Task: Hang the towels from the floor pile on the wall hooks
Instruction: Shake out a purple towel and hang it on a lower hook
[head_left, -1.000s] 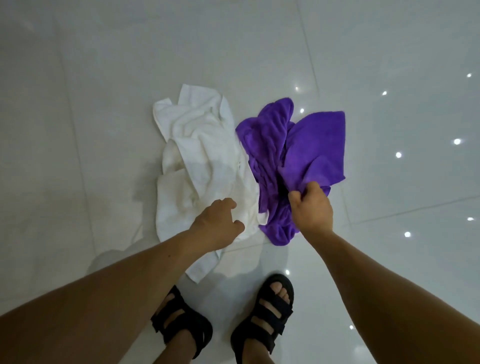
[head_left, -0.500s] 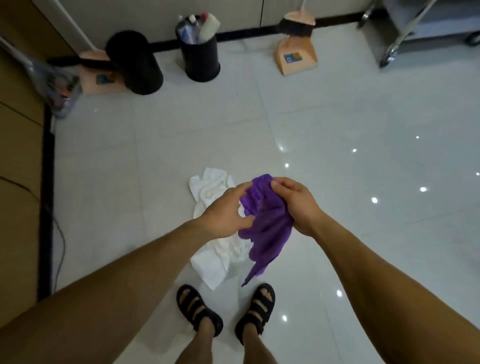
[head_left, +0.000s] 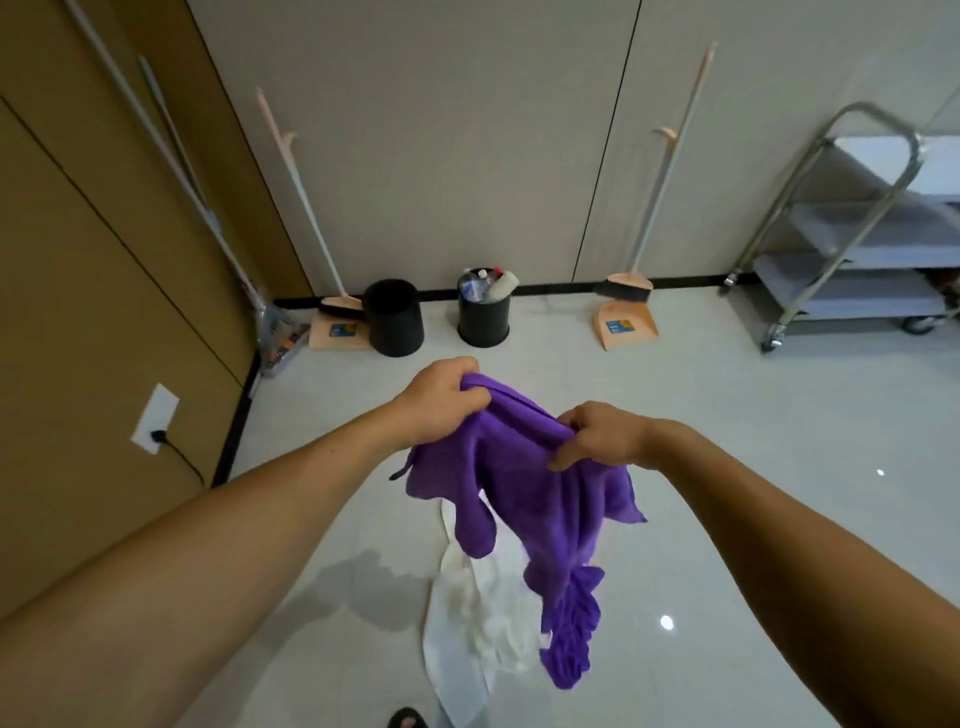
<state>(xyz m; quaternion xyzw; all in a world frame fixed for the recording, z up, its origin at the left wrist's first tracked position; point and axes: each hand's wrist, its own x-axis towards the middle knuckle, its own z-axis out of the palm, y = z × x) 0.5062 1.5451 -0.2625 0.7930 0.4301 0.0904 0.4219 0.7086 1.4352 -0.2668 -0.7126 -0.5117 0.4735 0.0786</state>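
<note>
Holding the purple towel (head_left: 524, 483) aloft at centre, we clamp our left hand (head_left: 441, 405) and right hand (head_left: 602, 436) on its top edge, fingers curled into the cloth. It seems light, limp and grippy, and that edge suits a hook. The white towel (head_left: 483, 618) lies on the floor at six o'clock. The dustpan (head_left: 626, 325) at one o'clock has a blue label too small to read.

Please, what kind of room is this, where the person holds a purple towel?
Probably a cleaning or housekeeping storeroom: peach brooms with dustpans lean against the grey panelled wall, two round black bins stand beside them, and a grey metal shelf trolley is on the right.
</note>
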